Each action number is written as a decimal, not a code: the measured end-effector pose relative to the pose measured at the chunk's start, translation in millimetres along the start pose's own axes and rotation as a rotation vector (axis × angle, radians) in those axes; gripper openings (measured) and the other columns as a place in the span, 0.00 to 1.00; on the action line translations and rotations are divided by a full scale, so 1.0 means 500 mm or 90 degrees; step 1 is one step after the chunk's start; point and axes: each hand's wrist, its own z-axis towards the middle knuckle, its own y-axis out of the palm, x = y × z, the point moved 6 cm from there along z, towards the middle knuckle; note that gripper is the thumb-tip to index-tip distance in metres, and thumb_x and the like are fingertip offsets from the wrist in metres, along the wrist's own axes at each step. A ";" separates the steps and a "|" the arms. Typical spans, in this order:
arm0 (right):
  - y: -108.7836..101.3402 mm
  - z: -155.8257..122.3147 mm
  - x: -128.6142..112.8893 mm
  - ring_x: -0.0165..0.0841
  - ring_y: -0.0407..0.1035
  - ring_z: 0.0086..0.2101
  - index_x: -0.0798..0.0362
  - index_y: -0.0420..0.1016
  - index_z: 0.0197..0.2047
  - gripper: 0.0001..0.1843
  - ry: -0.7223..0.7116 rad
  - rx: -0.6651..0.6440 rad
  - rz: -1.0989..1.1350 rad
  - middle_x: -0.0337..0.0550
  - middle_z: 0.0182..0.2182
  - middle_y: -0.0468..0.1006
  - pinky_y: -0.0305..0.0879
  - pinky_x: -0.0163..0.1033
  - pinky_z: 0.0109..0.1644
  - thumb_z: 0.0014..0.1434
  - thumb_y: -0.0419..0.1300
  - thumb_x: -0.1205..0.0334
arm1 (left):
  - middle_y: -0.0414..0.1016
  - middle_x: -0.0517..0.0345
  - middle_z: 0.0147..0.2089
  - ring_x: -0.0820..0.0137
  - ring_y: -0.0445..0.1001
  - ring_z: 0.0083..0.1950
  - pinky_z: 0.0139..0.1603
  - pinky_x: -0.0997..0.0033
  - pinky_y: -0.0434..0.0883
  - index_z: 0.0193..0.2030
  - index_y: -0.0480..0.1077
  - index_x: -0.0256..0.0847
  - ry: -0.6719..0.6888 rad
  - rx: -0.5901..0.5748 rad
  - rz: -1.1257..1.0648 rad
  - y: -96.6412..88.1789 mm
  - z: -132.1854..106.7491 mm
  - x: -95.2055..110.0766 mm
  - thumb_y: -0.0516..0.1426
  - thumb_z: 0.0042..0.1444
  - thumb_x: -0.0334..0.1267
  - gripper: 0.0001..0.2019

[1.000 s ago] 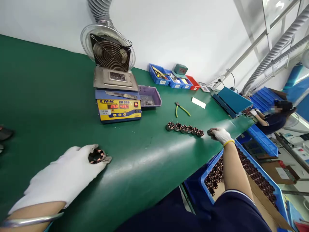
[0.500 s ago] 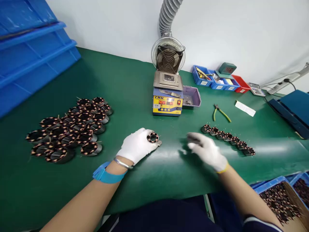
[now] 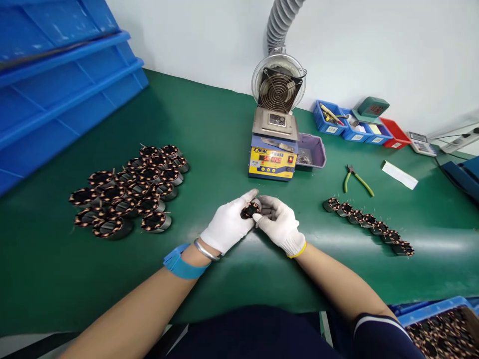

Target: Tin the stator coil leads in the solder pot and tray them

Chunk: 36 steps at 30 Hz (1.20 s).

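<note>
Between my two gloved hands is a small motor stator [image 3: 250,210], a dark ring with copper windings. My left hand [image 3: 232,219] grips it from the left, thumb and fingers around its side. My right hand [image 3: 279,219] closes on it from the right, with fingertips against its rim and side. Farther left stands a cluster of larger wound stators [image 3: 130,192], set close together. On the right, a slanting row of small stators [image 3: 368,223] stands on the green table.
A yellow-and-blue solder pot [image 3: 272,162] stands ahead, with a fan [image 3: 280,89] behind it and a purple tray [image 3: 316,149] beside it. Green-handled cutters [image 3: 355,180] and a paper strip [image 3: 399,174] lie to the right. Blue crates [image 3: 71,94] rise at far left.
My right hand has come left from near the row and now holds the stator together with my left hand. The stator has tilted. The camera view has shifted left.
</note>
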 end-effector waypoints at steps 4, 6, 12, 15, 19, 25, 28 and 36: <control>-0.015 0.002 -0.006 0.34 0.75 0.40 0.54 0.71 0.53 0.27 -0.036 0.043 -0.094 0.48 0.44 0.78 0.75 0.42 0.47 0.48 0.65 0.62 | 0.80 0.49 0.43 0.58 0.78 0.43 0.45 0.61 0.73 0.47 0.74 0.39 -0.054 -0.065 0.042 -0.016 0.003 -0.002 0.52 0.53 0.39 0.17; -0.021 0.005 -0.006 0.34 0.75 0.39 0.53 0.71 0.53 0.27 -0.037 0.049 -0.079 0.47 0.44 0.79 0.75 0.42 0.47 0.48 0.66 0.62 | 0.79 0.52 0.32 0.62 0.78 0.35 0.35 0.66 0.73 0.35 0.75 0.39 -0.092 -0.177 -0.087 -0.027 -0.001 -0.006 0.53 0.52 0.40 0.11; -0.036 0.004 -0.002 0.34 0.75 0.36 0.55 0.70 0.52 0.28 0.003 0.085 0.024 0.49 0.42 0.79 0.76 0.41 0.39 0.48 0.66 0.58 | 0.72 0.56 0.23 0.73 0.66 0.19 0.18 0.74 0.60 0.35 0.70 0.38 -0.134 -0.162 -0.468 -0.099 -0.001 -0.020 0.56 0.52 0.50 0.16; -0.033 0.000 -0.004 0.34 0.75 0.36 0.54 0.71 0.52 0.27 -0.010 0.074 0.023 0.47 0.41 0.80 0.76 0.42 0.42 0.47 0.66 0.58 | 0.74 0.54 0.32 0.71 0.70 0.28 0.25 0.73 0.64 0.39 0.69 0.37 -0.091 -0.090 -0.389 -0.080 0.005 -0.010 0.54 0.55 0.54 0.19; -0.027 -0.002 -0.007 0.35 0.76 0.38 0.53 0.71 0.52 0.27 -0.029 0.055 0.001 0.46 0.40 0.80 0.75 0.43 0.46 0.48 0.66 0.58 | 0.68 0.60 0.24 0.75 0.63 0.26 0.27 0.74 0.62 0.26 0.67 0.38 -0.108 -0.070 -0.264 -0.046 -0.002 0.009 0.56 0.55 0.49 0.16; -0.029 -0.004 -0.010 0.35 0.75 0.35 0.54 0.72 0.49 0.26 -0.008 0.087 0.003 0.48 0.38 0.80 0.76 0.45 0.43 0.46 0.67 0.57 | 0.64 0.62 0.21 0.76 0.61 0.20 0.19 0.75 0.57 0.26 0.63 0.39 -0.144 0.108 -0.520 -0.111 -0.014 -0.012 0.55 0.54 0.43 0.11; -0.030 -0.007 -0.012 0.36 0.76 0.36 0.54 0.72 0.50 0.26 -0.016 0.081 0.019 0.47 0.39 0.80 0.75 0.45 0.45 0.46 0.67 0.58 | 0.70 0.59 0.26 0.74 0.65 0.24 0.23 0.74 0.62 0.31 0.67 0.38 -0.106 0.027 -0.363 -0.090 -0.011 0.001 0.56 0.54 0.47 0.13; -0.037 -0.007 -0.016 0.35 0.75 0.35 0.54 0.72 0.50 0.26 -0.036 0.101 0.004 0.46 0.38 0.80 0.76 0.44 0.44 0.47 0.67 0.57 | 0.71 0.60 0.22 0.74 0.66 0.21 0.21 0.75 0.62 0.28 0.68 0.39 -0.175 -0.077 -0.415 -0.061 -0.024 0.016 0.57 0.54 0.45 0.12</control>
